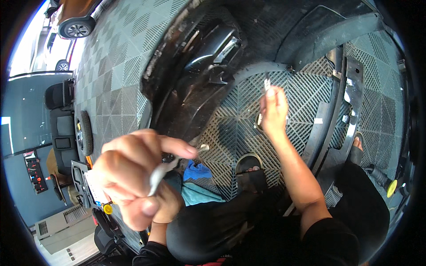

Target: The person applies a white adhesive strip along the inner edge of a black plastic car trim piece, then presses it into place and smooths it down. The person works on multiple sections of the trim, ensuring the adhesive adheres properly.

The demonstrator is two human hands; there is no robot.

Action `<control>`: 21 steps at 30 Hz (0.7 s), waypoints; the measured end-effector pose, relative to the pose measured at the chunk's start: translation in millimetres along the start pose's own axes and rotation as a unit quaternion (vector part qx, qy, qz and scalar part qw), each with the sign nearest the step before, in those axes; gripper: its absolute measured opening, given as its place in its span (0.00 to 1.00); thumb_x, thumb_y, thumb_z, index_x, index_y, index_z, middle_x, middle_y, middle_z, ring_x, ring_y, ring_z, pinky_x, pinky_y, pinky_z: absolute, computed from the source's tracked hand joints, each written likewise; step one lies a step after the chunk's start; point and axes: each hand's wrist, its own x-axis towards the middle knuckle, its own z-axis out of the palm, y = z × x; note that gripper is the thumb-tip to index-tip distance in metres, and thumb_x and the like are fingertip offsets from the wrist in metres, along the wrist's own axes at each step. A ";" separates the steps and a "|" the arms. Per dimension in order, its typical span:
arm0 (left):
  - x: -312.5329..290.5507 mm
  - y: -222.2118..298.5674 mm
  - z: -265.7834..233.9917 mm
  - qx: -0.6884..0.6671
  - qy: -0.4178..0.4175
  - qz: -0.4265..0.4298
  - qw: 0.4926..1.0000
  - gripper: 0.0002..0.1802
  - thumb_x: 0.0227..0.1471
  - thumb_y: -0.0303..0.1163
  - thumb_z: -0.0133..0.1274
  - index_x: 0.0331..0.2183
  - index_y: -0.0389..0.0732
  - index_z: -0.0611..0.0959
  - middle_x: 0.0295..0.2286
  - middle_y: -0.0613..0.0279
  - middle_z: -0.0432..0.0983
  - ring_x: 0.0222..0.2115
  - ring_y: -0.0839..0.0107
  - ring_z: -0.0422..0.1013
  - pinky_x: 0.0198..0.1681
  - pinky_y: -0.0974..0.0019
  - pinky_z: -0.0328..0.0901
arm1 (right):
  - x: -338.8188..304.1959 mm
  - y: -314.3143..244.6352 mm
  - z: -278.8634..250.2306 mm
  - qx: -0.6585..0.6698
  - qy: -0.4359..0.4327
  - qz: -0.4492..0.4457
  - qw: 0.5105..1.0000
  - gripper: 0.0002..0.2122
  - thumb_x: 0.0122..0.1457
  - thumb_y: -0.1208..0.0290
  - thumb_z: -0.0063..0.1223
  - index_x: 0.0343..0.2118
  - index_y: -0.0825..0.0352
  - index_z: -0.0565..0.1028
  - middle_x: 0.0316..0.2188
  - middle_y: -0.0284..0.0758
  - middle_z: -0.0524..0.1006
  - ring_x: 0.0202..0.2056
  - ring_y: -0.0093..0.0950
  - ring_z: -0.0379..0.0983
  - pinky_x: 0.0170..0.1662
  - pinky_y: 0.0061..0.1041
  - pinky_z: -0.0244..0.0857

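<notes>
My left hand (133, 173) is raised close to the camera, fingers curled around a thin, pale strip-like piece (164, 170). That piece ends in a small hooked tip beyond my finger, and blur hides its exact kind. My right hand (274, 111) reaches forward over the floor, pinching a small slim stick-like piece (267, 83) with a light body and dark tip. Just ahead of it curves the edge of a large black plastic car bumper cover (257, 68), its glossy, dusty section (191, 80) lying to the left.
A long dark bar with a metal bracket (353, 88) lies on the right. Blue (197, 170) and teal cloths (199, 193) lie near my knee. A polisher with a yellow pad (390, 188) sits far right. At left are a wheel (83, 133), car seats (62, 124) and parked cars (76, 27).
</notes>
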 end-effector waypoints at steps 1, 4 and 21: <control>-0.5 -8.3 7.3 0.008 0.004 -0.014 1.000 0.11 0.39 0.30 0.65 0.20 0.41 0.77 0.17 0.63 0.69 0.16 0.71 0.62 0.32 0.47 0.79 | 13.8 -0.8 -12.9 -0.026 0.017 -0.010 0.999 0.15 0.72 0.58 0.47 0.43 0.67 0.73 0.21 0.25 0.69 0.22 0.14 0.61 0.25 0.19 0.57; -22.0 -43.6 25.7 0.086 -0.049 -0.077 0.992 0.11 0.38 0.27 0.66 0.21 0.40 0.77 0.18 0.60 0.72 0.19 0.71 0.69 0.29 0.63 0.75 | 49.5 -2.8 -60.4 -0.170 0.044 -0.054 0.983 0.15 0.71 0.60 0.50 0.45 0.70 0.75 0.25 0.30 0.76 0.26 0.17 0.69 0.31 0.22 0.65; -12.8 -194.6 33.3 0.074 -0.073 -0.389 0.916 0.08 0.52 0.21 0.66 0.35 0.33 0.84 0.34 0.61 0.81 0.35 0.78 0.78 0.38 0.74 0.73 | 23.6 48.8 -151.2 -0.460 -0.039 0.074 0.884 0.10 0.61 0.69 0.62 0.40 0.71 0.80 0.32 0.46 0.83 0.34 0.41 0.82 0.42 0.35 0.74</control>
